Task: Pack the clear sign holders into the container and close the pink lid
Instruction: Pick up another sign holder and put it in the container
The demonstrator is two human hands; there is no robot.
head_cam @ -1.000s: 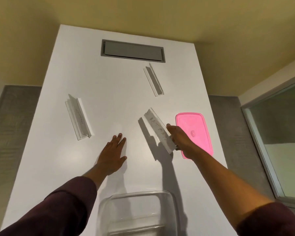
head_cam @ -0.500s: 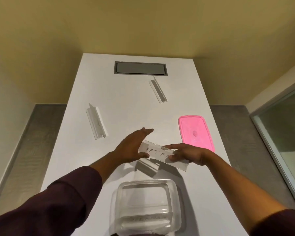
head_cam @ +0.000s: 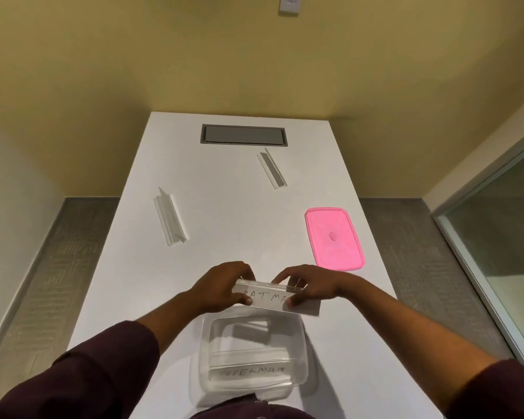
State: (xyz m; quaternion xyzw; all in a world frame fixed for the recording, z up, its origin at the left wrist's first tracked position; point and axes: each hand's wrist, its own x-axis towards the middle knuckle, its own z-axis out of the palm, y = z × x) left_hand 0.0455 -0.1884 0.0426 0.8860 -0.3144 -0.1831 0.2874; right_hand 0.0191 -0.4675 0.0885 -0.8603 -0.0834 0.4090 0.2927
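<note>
A person's left hand (head_cam: 221, 287) and right hand (head_cam: 310, 285) grip opposite ends of a clear sign holder (head_cam: 270, 296) bearing handwritten letters that begin "BATMA", held just above the far rim of an open clear container (head_cam: 253, 322) on a white table (head_cam: 224, 182); the fingers of both hands are closed around the holder, thumbs on its near face; a second sign holder (head_cam: 251, 371), lettered in marker, lies flat inside the container; the pink lid (head_cam: 333, 238) rests on the table to the right, apart from the container; two more sign holders stand on the tabletop, one at the left (head_cam: 170, 216), one farther back at the right (head_cam: 272, 172), near a grey recessed cable hatch (head_cam: 244, 135); dark maroon sleeves (head_cam: 103, 367) cover both forearms.
</note>
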